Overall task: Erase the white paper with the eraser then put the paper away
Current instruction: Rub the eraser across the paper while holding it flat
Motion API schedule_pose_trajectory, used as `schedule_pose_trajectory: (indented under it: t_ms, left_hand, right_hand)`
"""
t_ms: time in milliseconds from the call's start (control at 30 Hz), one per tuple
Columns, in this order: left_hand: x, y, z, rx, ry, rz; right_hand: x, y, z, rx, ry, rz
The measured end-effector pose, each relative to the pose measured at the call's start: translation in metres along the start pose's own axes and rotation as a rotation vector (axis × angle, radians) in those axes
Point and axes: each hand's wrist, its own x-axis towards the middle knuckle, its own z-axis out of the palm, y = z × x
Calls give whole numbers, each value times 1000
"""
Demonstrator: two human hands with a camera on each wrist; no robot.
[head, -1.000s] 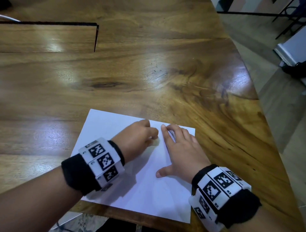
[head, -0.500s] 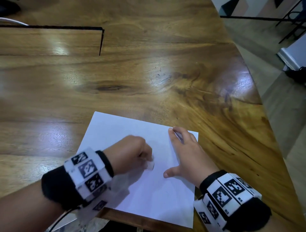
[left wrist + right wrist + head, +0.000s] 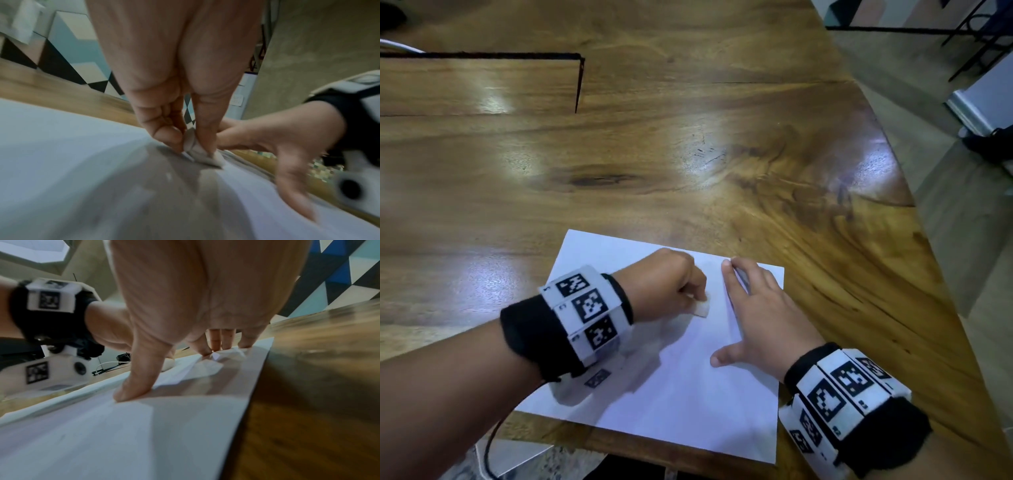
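A white sheet of paper (image 3: 688, 394) lies near the front edge of the wooden table (image 3: 688, 154). My left hand (image 3: 667, 284) pinches a small white eraser (image 3: 701, 308) between thumb and fingers and holds its tip against the sheet's middle. In the left wrist view the eraser (image 3: 197, 151) touches the paper (image 3: 61, 146) under the left hand (image 3: 185, 129). My right hand (image 3: 756, 315) lies flat with straight fingers on the sheet's right part. The right wrist view shows the right hand (image 3: 185, 361) pressing the paper (image 3: 123, 434), which is creased under the fingertips (image 3: 222, 347).
The table's curved right edge (image 3: 914, 240) drops to a floor with dark furniture legs (image 3: 979, 41). A rectangular cut-out panel (image 3: 482, 85) sits in the tabletop at the far left, with a white cable (image 3: 400, 46) beside it. The sheet's near edge overhangs the table front.
My left hand with the eraser moved toward me down the sheet, then back away a little. The right hand stayed pressed on the paper.
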Motion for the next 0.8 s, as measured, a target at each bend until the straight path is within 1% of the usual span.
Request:
schedule_pose_trajectory:
  t_ms: [33, 133, 167, 200, 267, 333, 367, 400, 500, 533, 567, 633, 700, 767, 800]
  left_hand:
    - [6, 1, -4, -2, 27, -13]
    - [28, 3, -8, 38, 215, -54]
    - [28, 3, -6, 45, 234, -55]
    - [24, 3, -3, 48, 205, -41]
    - [9, 2, 3, 60, 43, 27]
    - [0, 2, 2, 87, -105, 59]
    - [2, 3, -1, 93, -118, 53]
    - [6, 3, -5, 94, -88, 46]
    - [25, 1, -12, 107, 137, -3]
    - [26, 0, -9, 101, 166, -13]
    - [21, -1, -5, 92, 166, -3]
    - [4, -4, 5, 83, 98, 85]
    - [-19, -3, 14, 81, -13, 185]
    - [-28, -3, 15, 82, -142, 225]
    - [-25, -3, 12, 81, -183, 224]
  right_hand:
    - [0, 0, 0, -2, 2, 0]
    - [0, -1, 0, -12, 2, 0]
    - [0, -1, 0, -16, 0, 0]
    - [0, -1, 0, -17, -2, 1]
    - [0, -2, -1, -17, -3, 5]
    - [0, -3, -2, -20, -3, 6]
    - [-1, -3, -2, -21, -5, 8]
    - [-1, -4, -3, -23, -10, 11]
    - [-1, -4, -3, -35, -14, 10]
    - [-1, -4, -3, -37, -15, 11]
    - [-1, -5, -3, -36, -17, 11]
    - [-1, -4, -4, -32, -14, 14]
    - [-1, -4, -4, -33, -19, 11]
    - [-1, -4, -4, -32, -18, 14]
    - [-1, -4, -4, -33, -20, 14]
